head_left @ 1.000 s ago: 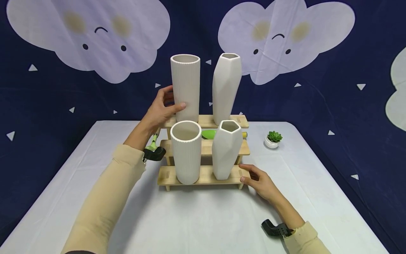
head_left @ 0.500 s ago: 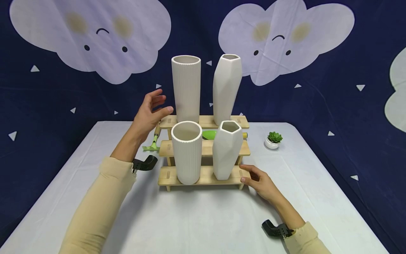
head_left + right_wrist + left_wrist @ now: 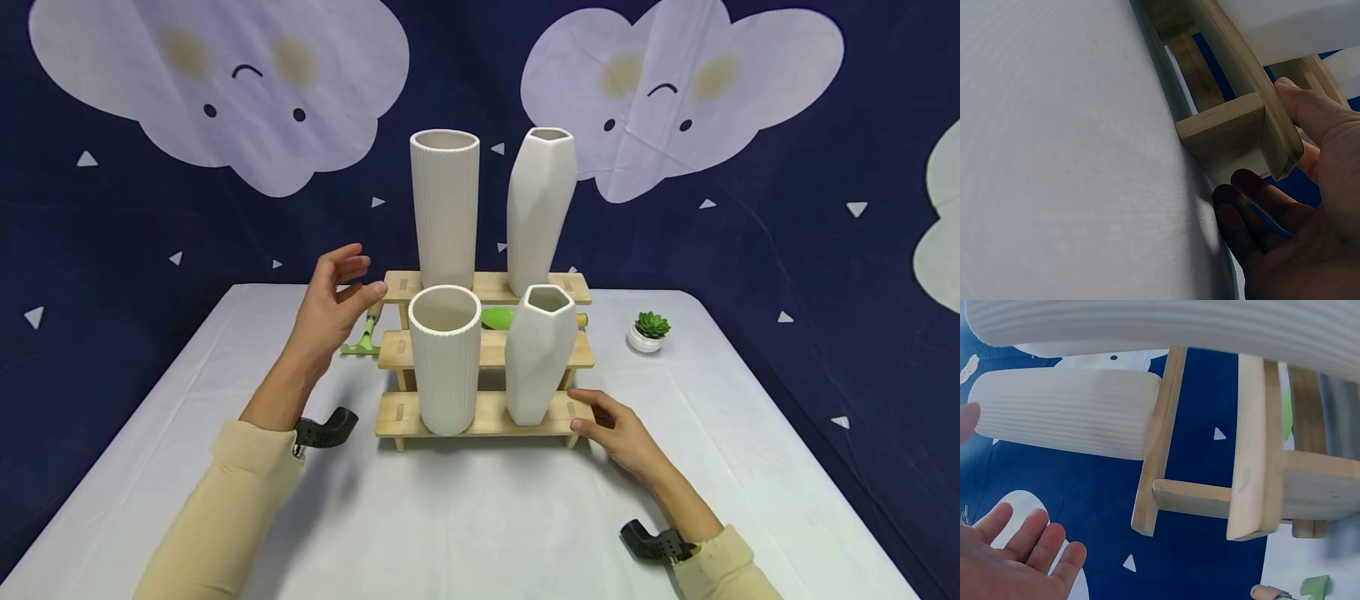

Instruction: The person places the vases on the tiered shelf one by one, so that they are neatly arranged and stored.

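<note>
Right hand point(image 3: 617, 431) rests loose-fingered against wooden rack's point(image 3: 487, 414) lowest shelf end; left hand point(image 3: 335, 293) spread, holding nothing. Rack likely stiff, top-heavy; ribbed vase point(image 3: 444, 208) just beyond left fingertips looks brittle, best gripped mid-body.

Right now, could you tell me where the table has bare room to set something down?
The white table is bare in front of the wooden rack, between both arms, and along its left edge. The rack's top and bottom steps are crowded with vases; the small succulent sits right of it.
</note>
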Demonstrator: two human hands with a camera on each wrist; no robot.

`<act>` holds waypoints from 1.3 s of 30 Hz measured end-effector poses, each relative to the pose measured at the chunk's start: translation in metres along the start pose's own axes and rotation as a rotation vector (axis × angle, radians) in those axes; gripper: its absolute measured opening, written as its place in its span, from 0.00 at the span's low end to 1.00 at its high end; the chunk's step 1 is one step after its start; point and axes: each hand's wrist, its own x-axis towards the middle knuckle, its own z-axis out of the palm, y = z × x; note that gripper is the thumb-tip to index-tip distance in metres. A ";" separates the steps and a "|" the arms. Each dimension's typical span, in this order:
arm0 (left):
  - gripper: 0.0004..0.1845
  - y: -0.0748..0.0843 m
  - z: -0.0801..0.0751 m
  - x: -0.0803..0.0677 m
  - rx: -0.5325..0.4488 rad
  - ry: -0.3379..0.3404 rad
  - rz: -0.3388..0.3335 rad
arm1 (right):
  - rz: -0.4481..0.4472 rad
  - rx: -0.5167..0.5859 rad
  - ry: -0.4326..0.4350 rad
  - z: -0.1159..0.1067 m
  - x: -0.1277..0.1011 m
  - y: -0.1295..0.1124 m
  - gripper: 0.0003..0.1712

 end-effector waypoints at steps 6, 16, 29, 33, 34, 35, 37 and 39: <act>0.36 -0.005 0.002 -0.015 -0.012 0.009 -0.031 | 0.007 -0.008 -0.001 -0.001 0.000 0.001 0.26; 0.33 -0.017 0.008 -0.036 -0.031 0.034 -0.047 | 0.000 -0.007 0.010 -0.002 0.000 0.000 0.26; 0.31 -0.034 0.015 -0.056 -0.017 0.032 -0.094 | 0.009 -0.024 0.008 -0.002 0.000 0.000 0.26; 0.30 -0.039 0.015 -0.061 -0.017 0.027 -0.109 | 0.013 -0.023 0.009 -0.003 0.001 -0.001 0.26; 0.30 -0.040 0.016 -0.063 -0.014 0.026 -0.113 | 0.013 -0.022 0.009 -0.003 0.001 -0.001 0.26; 0.30 -0.041 0.016 -0.064 -0.012 0.025 -0.116 | 0.013 -0.023 0.009 -0.002 0.001 -0.001 0.26; 0.29 -0.044 0.016 -0.066 -0.013 0.026 -0.122 | 0.014 -0.023 0.009 -0.003 0.001 -0.001 0.26; 0.29 -0.046 0.017 -0.068 -0.007 0.025 -0.130 | 0.013 -0.025 0.012 -0.003 0.001 -0.001 0.25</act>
